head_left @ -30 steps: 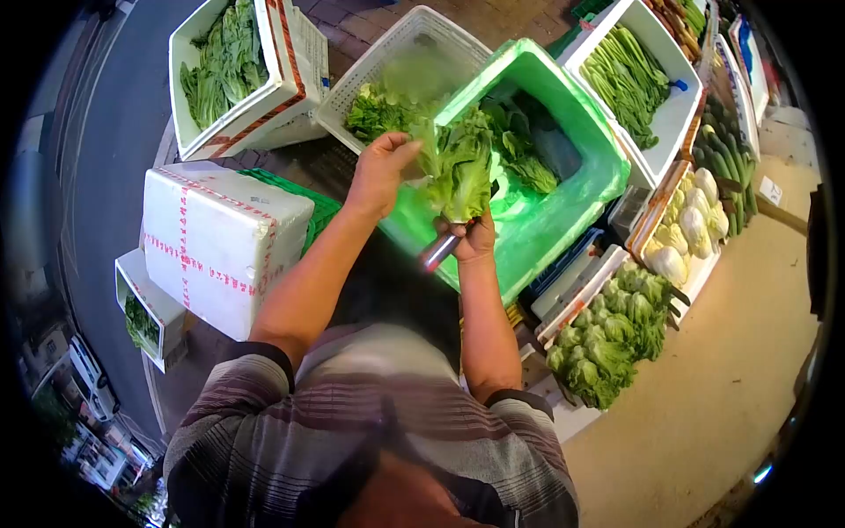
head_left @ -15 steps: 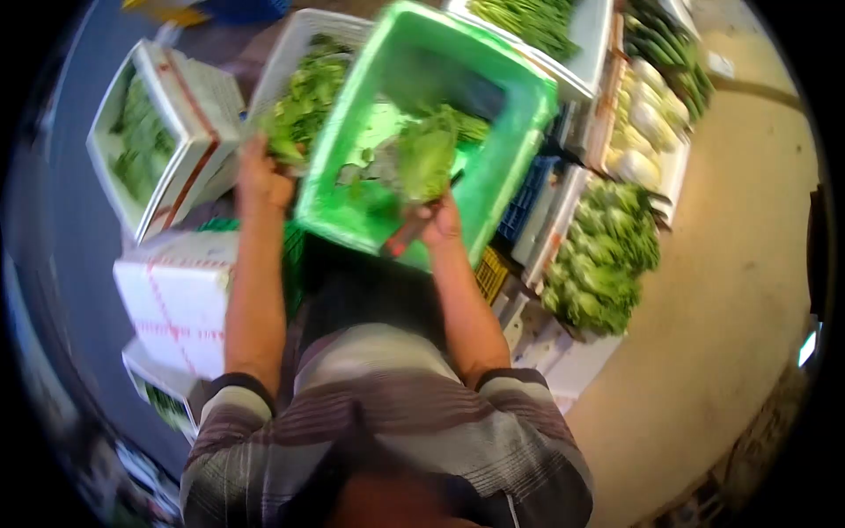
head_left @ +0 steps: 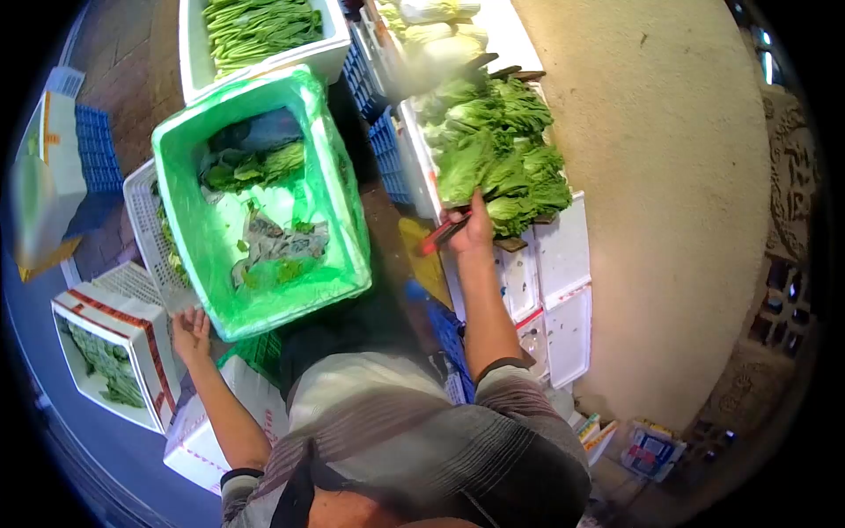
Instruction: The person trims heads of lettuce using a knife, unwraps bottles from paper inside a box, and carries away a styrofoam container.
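My right hand (head_left: pixel 475 231) is at the near end of the lettuce pile (head_left: pixel 519 167) on the right. It is closed around a red-handled knife (head_left: pixel 437 239), and a head of lettuce (head_left: pixel 465 167) rests against its fingers on the pile. How much of that head the fingers grip is partly hidden. My left hand (head_left: pixel 190 334) is open, fingers apart, by the near left corner of the box lined with green plastic (head_left: pixel 290 308). Inside that box are a leafy green head (head_left: pixel 255 169), crumpled grey paper (head_left: pixel 275 246) and loose leaf scraps.
A foam box of long green stems (head_left: pixel 264 35) stands beyond. Pale cabbages (head_left: pixel 431 35) lie past the lettuce. Left are a white crate (head_left: pixel 145 211) and a tilted foam box of greens (head_left: pixel 106 361). A tan wall or floor surface (head_left: pixel 651 211) borders the right side.
My right hand has carried the lettuce head and knife from the green-lined box right to the lettuce pile. My left hand has left the leafy greens in the white crate. The view has turned right.
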`<state>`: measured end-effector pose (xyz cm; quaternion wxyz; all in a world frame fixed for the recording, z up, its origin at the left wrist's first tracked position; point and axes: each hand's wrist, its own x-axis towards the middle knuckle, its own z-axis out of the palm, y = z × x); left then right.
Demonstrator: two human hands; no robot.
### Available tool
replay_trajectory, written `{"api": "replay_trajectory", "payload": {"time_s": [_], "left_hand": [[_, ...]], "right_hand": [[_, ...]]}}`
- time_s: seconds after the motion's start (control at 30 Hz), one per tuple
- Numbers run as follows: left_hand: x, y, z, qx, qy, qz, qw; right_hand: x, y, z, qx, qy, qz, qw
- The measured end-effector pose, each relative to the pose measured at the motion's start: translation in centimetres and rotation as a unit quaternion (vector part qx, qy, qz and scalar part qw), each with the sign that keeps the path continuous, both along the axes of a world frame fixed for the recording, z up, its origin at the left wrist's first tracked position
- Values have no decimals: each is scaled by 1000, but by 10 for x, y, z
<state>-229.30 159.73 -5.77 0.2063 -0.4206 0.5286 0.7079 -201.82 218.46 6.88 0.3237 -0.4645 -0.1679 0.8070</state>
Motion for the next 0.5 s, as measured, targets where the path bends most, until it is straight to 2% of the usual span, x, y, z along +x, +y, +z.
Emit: {"api": "replay_trajectory", "payload": {"time_s": [0.03, 0.1, 0.27, 0.43, 0.5], "left_hand": [[7, 4, -4, 4, -13, -9, 1000], [15, 2, -13, 18, -18, -18, 999], [15, 10, -20, -40, -25, -16, 999], [25, 43, -9, -93, -25, -15, 995], [33, 62, -2, -97, -27, -13, 995]], "right_hand": [[30, 38, -15, 29, -51, -17, 998], [63, 93, 4, 42, -106, -33, 993], [108, 215, 27, 129, -318, -74, 936], [113, 303, -34, 81, -437, -30, 895], [106, 314, -63, 61, -479, 30, 875]]}}
